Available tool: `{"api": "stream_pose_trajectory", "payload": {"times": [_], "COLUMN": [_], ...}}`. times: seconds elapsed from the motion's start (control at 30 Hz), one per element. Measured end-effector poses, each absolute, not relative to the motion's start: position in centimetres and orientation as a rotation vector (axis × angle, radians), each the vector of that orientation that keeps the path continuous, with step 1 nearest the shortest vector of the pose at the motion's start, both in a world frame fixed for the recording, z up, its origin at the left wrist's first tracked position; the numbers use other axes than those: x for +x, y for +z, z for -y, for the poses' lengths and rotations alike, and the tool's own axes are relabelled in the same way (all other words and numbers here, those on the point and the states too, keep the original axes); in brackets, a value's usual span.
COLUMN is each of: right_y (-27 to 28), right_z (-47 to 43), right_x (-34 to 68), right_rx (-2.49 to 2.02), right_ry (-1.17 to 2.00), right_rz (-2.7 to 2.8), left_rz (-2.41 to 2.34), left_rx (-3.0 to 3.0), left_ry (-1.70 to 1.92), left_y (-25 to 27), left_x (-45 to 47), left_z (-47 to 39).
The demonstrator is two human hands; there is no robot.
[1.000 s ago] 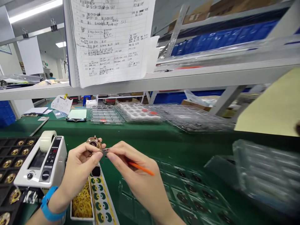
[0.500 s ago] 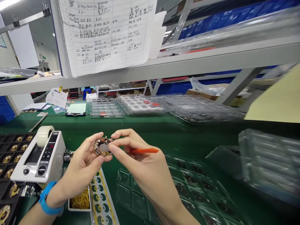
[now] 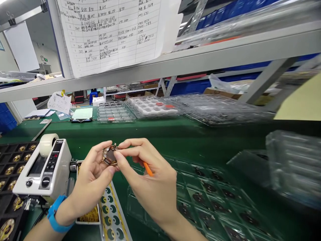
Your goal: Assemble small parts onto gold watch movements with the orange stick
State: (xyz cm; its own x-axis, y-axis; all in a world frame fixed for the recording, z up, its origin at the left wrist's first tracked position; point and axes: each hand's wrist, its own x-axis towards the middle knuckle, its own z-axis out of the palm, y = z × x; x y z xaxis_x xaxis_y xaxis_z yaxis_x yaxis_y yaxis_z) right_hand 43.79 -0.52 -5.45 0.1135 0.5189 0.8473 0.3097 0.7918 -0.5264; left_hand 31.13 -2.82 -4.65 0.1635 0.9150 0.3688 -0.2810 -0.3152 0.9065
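My left hand (image 3: 94,174), with a blue wristband (image 3: 54,214), grips a small round gold-rimmed watch case (image 3: 109,155) between thumb and fingers. A dark flat face and a small knob on the upper edge show on the case. From the right, my right hand (image 3: 152,177) touches the case with thumb and forefinger. An orange stick-like tool (image 3: 148,169) is tucked in the right hand, its far end hidden by the fingers. Below the left hand lie a sheet of round stickers (image 3: 111,214) and a tray of yellow strips (image 3: 90,216).
A white tape dispenser (image 3: 45,170) stands at left beside a black tray (image 3: 15,147) of gold round parts. Clear trays (image 3: 208,201) with dark parts lie at right. Stacked clear trays (image 3: 293,164) stand farther right. A shelf bar (image 3: 120,73) crosses above.
The watch case has tilted in my fingers, its face now looking darker. The orange tool has swung from lying nearly level to pointing steeply down to the right.
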Motion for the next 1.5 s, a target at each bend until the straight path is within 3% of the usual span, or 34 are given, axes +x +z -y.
{"api": "stream_pose_trajectory", "payload": {"times": [1.27,1.37,1.5], "right_y": [-7.1,-6.9,-6.4], "right_z": [-0.5,-0.6,-0.7], "right_x": [43.0,43.0,43.3], "right_rx": [-0.689,-0.704,-0.740], "right_ry": [-0.268,-0.214,0.082], "right_rz": [1.607,1.581,1.661], "left_rz": [-0.924,-0.883,-0.873], "left_rx": [1.264,1.203,1.169], "left_ry": [1.525,1.546,1.560], "left_y": [-5.3,-5.4,-5.6], "left_x": [31.4,31.5,31.8], "left_z": [2.0,1.9,1.8]}}
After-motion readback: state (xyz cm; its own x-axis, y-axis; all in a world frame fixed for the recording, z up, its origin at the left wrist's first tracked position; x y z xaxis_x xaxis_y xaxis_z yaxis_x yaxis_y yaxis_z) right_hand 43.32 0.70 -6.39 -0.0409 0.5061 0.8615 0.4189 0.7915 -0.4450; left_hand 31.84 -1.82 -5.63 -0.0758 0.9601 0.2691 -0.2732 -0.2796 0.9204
